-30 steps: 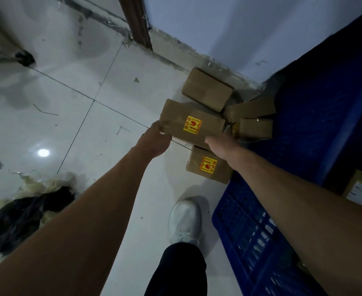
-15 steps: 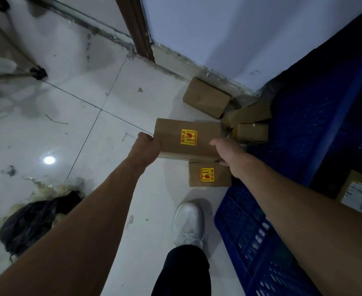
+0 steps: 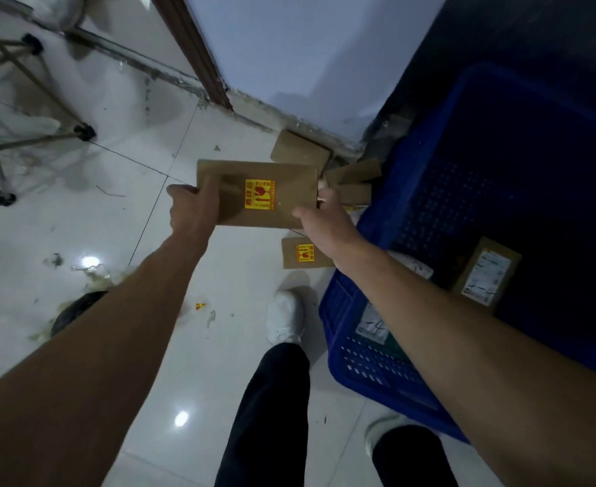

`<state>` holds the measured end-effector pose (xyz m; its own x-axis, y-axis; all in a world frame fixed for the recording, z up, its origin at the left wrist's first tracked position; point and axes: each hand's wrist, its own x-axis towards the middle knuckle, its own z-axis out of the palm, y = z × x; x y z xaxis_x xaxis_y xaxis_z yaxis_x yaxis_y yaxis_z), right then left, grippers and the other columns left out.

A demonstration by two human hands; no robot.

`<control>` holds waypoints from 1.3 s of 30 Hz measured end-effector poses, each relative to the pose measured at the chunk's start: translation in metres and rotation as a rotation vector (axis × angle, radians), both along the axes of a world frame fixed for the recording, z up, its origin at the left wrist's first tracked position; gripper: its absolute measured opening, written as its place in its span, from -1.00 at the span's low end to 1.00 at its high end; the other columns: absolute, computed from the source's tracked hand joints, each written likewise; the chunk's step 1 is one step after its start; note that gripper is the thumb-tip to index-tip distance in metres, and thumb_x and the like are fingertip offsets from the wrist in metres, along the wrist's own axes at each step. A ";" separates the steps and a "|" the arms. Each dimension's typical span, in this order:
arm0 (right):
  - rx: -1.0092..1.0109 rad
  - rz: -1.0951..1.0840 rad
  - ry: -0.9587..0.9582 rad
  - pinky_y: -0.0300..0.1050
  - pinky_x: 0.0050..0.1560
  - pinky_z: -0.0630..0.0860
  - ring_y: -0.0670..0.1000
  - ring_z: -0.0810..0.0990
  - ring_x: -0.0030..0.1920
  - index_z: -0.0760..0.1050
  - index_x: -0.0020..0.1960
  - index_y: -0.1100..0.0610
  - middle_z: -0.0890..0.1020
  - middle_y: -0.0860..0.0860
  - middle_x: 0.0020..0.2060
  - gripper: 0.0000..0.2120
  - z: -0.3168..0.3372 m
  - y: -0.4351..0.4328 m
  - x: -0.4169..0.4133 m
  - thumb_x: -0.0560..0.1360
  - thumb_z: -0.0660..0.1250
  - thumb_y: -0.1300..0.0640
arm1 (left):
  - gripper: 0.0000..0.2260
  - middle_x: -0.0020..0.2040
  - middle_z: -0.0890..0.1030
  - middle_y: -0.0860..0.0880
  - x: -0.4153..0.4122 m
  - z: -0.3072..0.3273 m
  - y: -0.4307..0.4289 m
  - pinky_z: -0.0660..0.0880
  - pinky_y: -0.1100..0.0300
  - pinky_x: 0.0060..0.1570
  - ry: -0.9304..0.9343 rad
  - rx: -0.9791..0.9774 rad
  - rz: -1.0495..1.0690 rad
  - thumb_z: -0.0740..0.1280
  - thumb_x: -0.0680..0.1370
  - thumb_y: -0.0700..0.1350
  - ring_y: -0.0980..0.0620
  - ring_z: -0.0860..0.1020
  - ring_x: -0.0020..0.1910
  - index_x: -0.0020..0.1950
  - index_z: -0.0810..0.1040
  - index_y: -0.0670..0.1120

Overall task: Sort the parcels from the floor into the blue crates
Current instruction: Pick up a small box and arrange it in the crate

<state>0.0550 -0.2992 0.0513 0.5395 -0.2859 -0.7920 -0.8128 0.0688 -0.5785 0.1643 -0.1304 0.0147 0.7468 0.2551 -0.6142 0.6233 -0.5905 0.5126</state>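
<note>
I hold a brown cardboard parcel (image 3: pixel 282 177) with a yellow and red sticker, lifted off the floor. My left hand (image 3: pixel 192 212) grips its left end, thumb across the top. My right hand (image 3: pixel 324 223) grips its right end. Under it a smaller parcel (image 3: pixel 296 256) with the same sticker lies on the tiles. Three more brown parcels lie by the wall: one at the skirting (image 3: pixel 300 149), two beside the crate (image 3: pixel 354 175). The blue crate (image 3: pixel 366 363) stands to the right, with a labelled parcel (image 3: pixel 486 272) inside.
White tiled floor with litter and a black bag (image 3: pixel 75 307) at the left. Metal legs of a stand (image 3: pixel 26 135) occupy the upper left. A wall and brown door frame (image 3: pixel 194 54) are ahead. My white shoe (image 3: pixel 284 316) stands next to the crate's corner.
Both hands have raised the stickered parcel higher and levelled it. The view has pulled back, showing more of the crate and the stand legs.
</note>
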 end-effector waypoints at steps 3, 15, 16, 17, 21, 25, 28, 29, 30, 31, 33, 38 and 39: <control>-0.003 -0.029 -0.060 -0.16 -0.16 0.42 -0.15 0.49 -0.11 0.26 0.42 0.03 0.49 -0.15 -0.09 -0.58 0.043 -0.011 -0.021 0.59 0.27 0.07 | -0.43 0.18 0.50 -0.11 -0.014 0.043 -0.015 0.52 -0.06 0.18 -0.040 -0.036 -0.026 0.25 0.55 0.27 -0.14 0.51 0.17 0.40 0.38 -0.10; -0.099 -0.341 -0.143 -0.22 -0.08 0.42 -0.20 0.47 -0.09 0.32 0.24 -0.01 0.45 -0.16 -0.04 -0.77 0.148 -0.099 -0.151 0.63 0.28 0.07 | -0.35 0.23 0.56 -0.11 -0.108 0.156 -0.120 0.48 -0.15 0.29 0.109 -0.306 -0.082 0.18 0.44 0.47 -0.13 0.54 0.18 0.28 0.48 0.01; -0.103 -0.370 -0.133 -0.21 -0.06 0.42 -0.21 0.47 -0.07 0.32 0.25 0.01 0.45 -0.15 -0.02 -0.77 0.147 -0.104 -0.162 0.63 0.28 0.05 | -0.38 0.24 0.55 -0.10 -0.115 0.154 -0.127 0.48 -0.15 0.30 0.109 -0.315 -0.086 0.18 0.47 0.44 -0.13 0.53 0.19 0.30 0.47 0.00; -0.106 -0.394 -0.124 -0.22 -0.08 0.42 -0.21 0.47 -0.05 0.33 0.27 0.03 0.46 -0.16 0.00 -0.75 0.146 -0.109 -0.174 0.64 0.27 0.02 | -0.42 0.24 0.55 -0.09 -0.124 0.153 -0.134 0.48 -0.14 0.30 0.112 -0.321 -0.088 0.19 0.51 0.40 -0.12 0.52 0.20 0.30 0.46 -0.01; -0.149 -0.517 -0.093 -0.17 -0.08 0.38 -0.09 0.48 0.03 0.36 0.25 0.02 0.49 -0.07 0.13 -0.76 0.136 -0.127 -0.225 0.65 0.25 -0.04 | -0.52 0.21 0.58 -0.04 -0.165 0.150 -0.157 0.51 -0.13 0.29 0.151 -0.355 -0.134 0.30 0.53 0.25 -0.05 0.54 0.19 0.32 0.52 -0.03; -0.109 -0.640 -0.088 -0.12 0.10 0.33 -0.07 0.42 0.25 0.36 0.46 -0.09 0.46 -0.12 0.29 -0.63 0.127 -0.139 -0.269 0.68 0.17 -0.10 | -0.72 0.13 0.63 -0.01 -0.205 0.147 -0.171 0.56 -0.03 0.24 0.208 -0.433 -0.264 0.35 0.58 0.01 0.04 0.60 0.10 0.27 0.56 -0.03; -0.040 -0.752 -0.053 -0.10 0.29 0.28 -0.10 0.40 0.32 0.38 0.46 -0.11 0.45 -0.17 0.31 -0.60 0.125 -0.146 -0.290 0.66 0.13 -0.18 | -0.73 0.08 0.63 0.04 -0.222 0.141 -0.178 0.58 0.01 0.18 0.204 -0.449 -0.319 0.32 0.56 -0.20 0.02 0.60 0.07 0.24 0.54 0.00; -0.030 -0.789 -0.040 -0.06 0.35 0.31 -0.09 0.44 0.32 0.42 0.43 -0.11 0.50 -0.16 0.31 -0.59 0.123 -0.148 -0.296 0.65 0.13 -0.21 | -0.68 0.08 0.62 0.07 -0.226 0.140 -0.180 0.58 -0.01 0.18 0.209 -0.445 -0.329 0.29 0.54 -0.25 0.02 0.60 0.08 0.26 0.53 0.01; -0.028 -0.810 -0.027 0.01 0.40 0.35 -0.06 0.50 0.30 0.46 0.38 -0.12 0.55 -0.13 0.28 -0.60 0.119 -0.150 -0.301 0.63 0.14 -0.24 | -0.65 0.10 0.62 0.07 -0.229 0.136 -0.181 0.58 -0.04 0.17 0.222 -0.455 -0.329 0.27 0.53 -0.27 0.00 0.59 0.10 0.27 0.53 0.01; -0.032 -0.821 -0.025 0.06 0.39 0.40 -0.04 0.55 0.25 0.50 0.30 -0.14 0.60 -0.10 0.22 -0.64 0.118 -0.152 -0.304 0.62 0.15 -0.26 | -0.65 0.13 0.62 0.04 -0.232 0.136 -0.183 0.58 -0.07 0.16 0.247 -0.478 -0.322 0.29 0.52 -0.22 -0.02 0.60 0.12 0.28 0.53 0.02; -0.055 -0.810 -0.020 0.12 0.32 0.48 0.01 0.62 0.14 0.56 0.15 -0.11 0.66 -0.01 0.11 -0.58 0.117 -0.154 -0.308 0.55 0.16 -0.36 | -0.65 0.19 0.63 -0.04 -0.238 0.135 -0.188 0.60 -0.12 0.16 0.306 -0.516 -0.275 0.40 0.48 0.02 -0.05 0.62 0.14 0.26 0.57 0.05; -0.053 -0.906 0.042 0.17 0.21 0.58 0.08 0.64 0.08 0.45 0.07 0.06 0.61 0.11 0.06 -0.55 0.109 -0.156 -0.316 0.52 0.30 -0.32 | -0.79 0.15 0.63 -0.03 -0.245 0.129 -0.199 0.56 -0.05 0.11 0.243 -0.442 -0.156 0.36 0.59 0.05 -0.06 0.59 0.16 0.18 0.55 0.00; -0.025 -0.938 0.041 0.14 0.20 0.59 0.05 0.65 0.07 0.46 0.10 0.05 0.62 0.07 0.05 -0.60 0.106 -0.156 -0.318 0.53 0.34 -0.27 | -0.80 0.14 0.63 -0.04 -0.246 0.128 -0.201 0.57 -0.02 0.06 0.240 -0.434 -0.150 0.35 0.59 0.01 -0.06 0.59 0.14 0.19 0.55 -0.01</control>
<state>-0.2628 -0.4552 0.1577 0.0520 -0.6071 -0.7929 -0.4516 0.6939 -0.5609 -0.0818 -0.3316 0.1430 0.5808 -0.1605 -0.7981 0.6783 -0.4468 0.5834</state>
